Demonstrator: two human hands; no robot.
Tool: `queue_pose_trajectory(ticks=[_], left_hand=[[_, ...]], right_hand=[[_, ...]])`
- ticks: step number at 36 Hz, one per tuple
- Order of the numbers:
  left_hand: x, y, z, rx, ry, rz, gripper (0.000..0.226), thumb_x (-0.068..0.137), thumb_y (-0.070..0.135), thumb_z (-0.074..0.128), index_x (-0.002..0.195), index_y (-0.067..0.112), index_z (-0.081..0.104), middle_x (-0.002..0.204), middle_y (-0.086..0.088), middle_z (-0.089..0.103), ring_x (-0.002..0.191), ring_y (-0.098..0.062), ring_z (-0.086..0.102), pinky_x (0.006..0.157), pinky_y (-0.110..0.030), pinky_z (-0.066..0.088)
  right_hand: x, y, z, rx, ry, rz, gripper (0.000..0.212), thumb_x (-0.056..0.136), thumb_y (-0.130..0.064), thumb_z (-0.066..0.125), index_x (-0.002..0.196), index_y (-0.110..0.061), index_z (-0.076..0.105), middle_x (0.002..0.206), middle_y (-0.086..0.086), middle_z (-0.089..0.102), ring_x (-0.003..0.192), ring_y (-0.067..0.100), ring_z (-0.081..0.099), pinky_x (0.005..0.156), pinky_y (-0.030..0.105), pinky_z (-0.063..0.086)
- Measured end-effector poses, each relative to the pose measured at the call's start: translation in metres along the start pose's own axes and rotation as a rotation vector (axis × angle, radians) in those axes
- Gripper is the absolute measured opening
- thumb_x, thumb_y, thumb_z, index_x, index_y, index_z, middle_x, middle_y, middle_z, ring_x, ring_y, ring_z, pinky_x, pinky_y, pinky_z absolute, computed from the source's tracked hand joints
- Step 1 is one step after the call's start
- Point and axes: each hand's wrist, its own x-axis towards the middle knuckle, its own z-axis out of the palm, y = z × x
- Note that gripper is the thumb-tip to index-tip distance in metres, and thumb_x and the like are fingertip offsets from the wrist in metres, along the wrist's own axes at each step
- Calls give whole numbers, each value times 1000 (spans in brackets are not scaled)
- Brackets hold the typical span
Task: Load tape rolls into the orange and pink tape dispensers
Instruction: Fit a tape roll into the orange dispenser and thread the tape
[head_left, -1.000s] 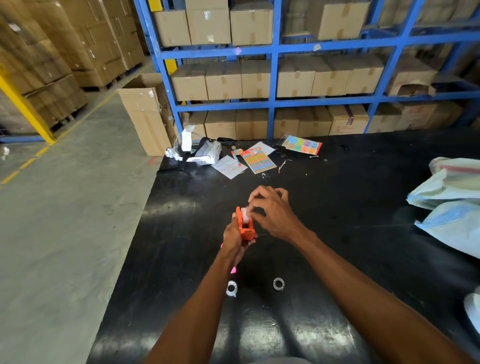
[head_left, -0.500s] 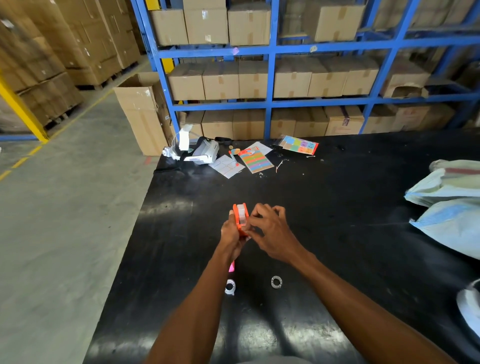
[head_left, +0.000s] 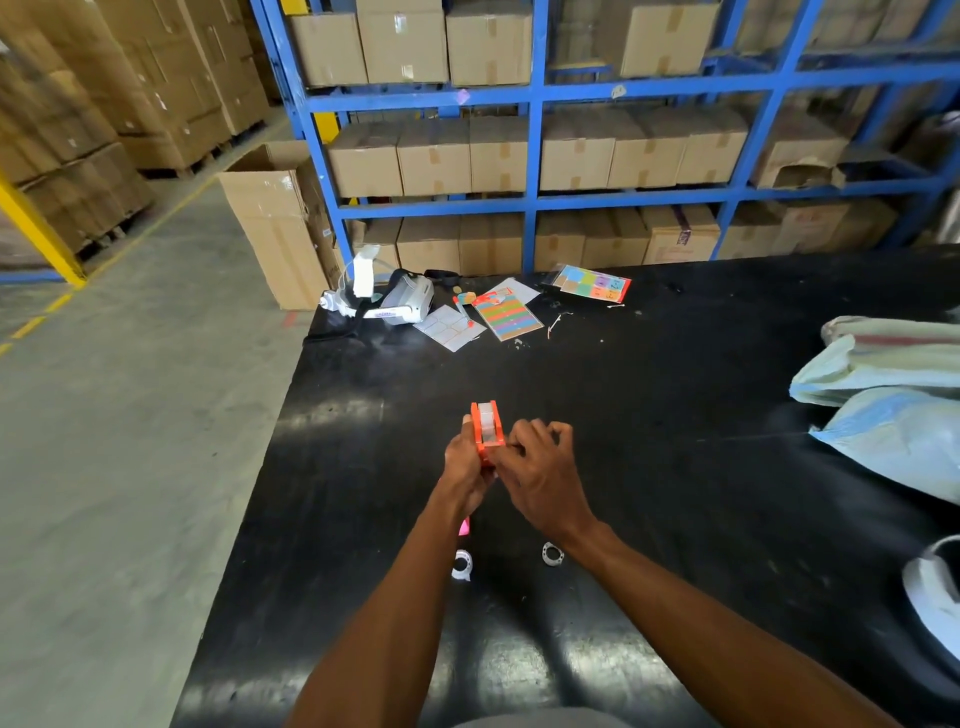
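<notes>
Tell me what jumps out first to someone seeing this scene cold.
The bright orange tape dispenser, held up over the middle of the black table by the left hand while the right hand works at its near end. Beyond it, colourful sticker sheets lie at the table's far edge before blue shelving stacked with cardboard boxes.

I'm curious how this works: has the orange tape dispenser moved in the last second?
Yes. The orange dispenser, held in the left hand, has risen slightly away from the loose tape rolls on the black table.
</notes>
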Motion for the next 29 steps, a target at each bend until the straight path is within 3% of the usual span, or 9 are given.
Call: queue_pose_trajectory(ticks=[3,5,7,9,11,16,20,25,29], left_hand=[[-4,3,3,9,13,-13,56,106,44,36,143,4,47,136,-23,60,123,-36,62,110,-49,48],[-5,5,3,13,18,-13,57,105,44,36,144,4,46,139,-25,57,122,-37,61,106,-47,50],[-6,6,1,9,21,-10,58,105,45,37,143,2,46,138,-27,58,111,-34,67,94,-42,55],[-8,9,0,-11,36,-3,58,105,45,40,142,1,48,121,-26,66,85,-23,69,73,-33,58],[-9,11,-2,-14,53,-9,58,104,46,41,141,3,49,107,-19,70,75,-18,69,58,-29,58],[-12,11,-6,30,17,-50,60,102,50,42,140,4,47,122,-25,64,80,-26,70,50,-33,62],[-11,3,-7,102,-88,-56,62,104,51,33,139,2,47,127,-28,65,92,-32,73,70,-38,66],[-13,-2,-3,242,-129,-28,60,105,49,31,138,4,52,133,-23,64,122,-38,63,105,-48,51],[-13,-3,-2,379,-118,15,58,106,48,30,136,6,56,132,-19,65,122,-34,63,105,-46,49]], right_hand=[[-2,-1,2,-23,24,3,9,89,-23,70,98,-24,69,81,0,54,76,18,51,76,35,36],[-3,-2,2,-28,26,4,9,89,-21,70,97,-24,69,81,0,54,76,18,52,76,37,38],[-4,-2,2,-33,13,-2,7,89,-20,68,94,-25,68,81,-1,52,77,18,51,77,37,37],[-8,0,2,-21,2,-24,6,88,-22,69,87,-26,66,81,-3,51,79,18,49,78,37,35],[-14,3,2,46,7,-24,5,88,-26,70,88,-29,65,82,-4,51,80,16,47,77,36,34],[-14,17,1,463,-21,349,8,91,-25,66,97,-22,70,91,-9,53,83,7,54,76,26,45],[1,28,2,663,-230,605,23,97,-26,60,116,-19,72,102,-6,63,92,6,62,84,28,56],[1,32,8,683,-394,661,23,99,-28,57,115,-22,73,102,-3,66,89,5,61,76,18,45],[-3,30,13,702,-375,701,23,100,-25,55,108,-18,76,98,-7,66,90,6,62,78,20,47]])
